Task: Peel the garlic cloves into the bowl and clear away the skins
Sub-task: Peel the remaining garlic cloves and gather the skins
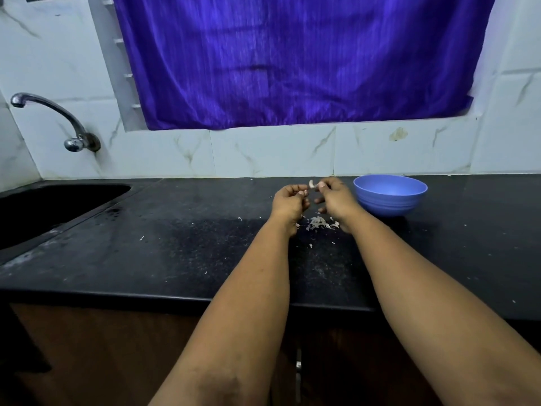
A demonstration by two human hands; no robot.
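While a purple curtain (pixel 292 60) fills the window above the tiled wall, the black worktop (pixel 175 244) runs the full width of the view, with a dark sink (pixel 44 206) sunk into its left end under a chrome tap (pixel 52 118). A blue bowl (pixel 390 194) stands on the worktop near the wall, just right of the hands; from this angle its inside cannot be seen, so how many cloves it holds cannot be told. Both forearms reach out from the near edge. The left hand (pixel 289 200) is raised off the worktop with its fingers curled, thumb and fingertips pinched together on what looks like a scrap of skin, though that is too small to be sure. The right hand (pixel 336 197) pinches the garlic clove (pixel 312 184) between thumb and forefinger, just beside the bowl's left rim. Below the hands lies a small heap of papery skins (pixel 317 223), with stray flakes scattered toward the near edge. The clove is likely light, firm and a little slick once bare, so it is best held by its sides while the loose skin is pulled from the tip; the skins seem featherlight and brittle, easier to sweep together with the edge of a hand than to pick up singly.
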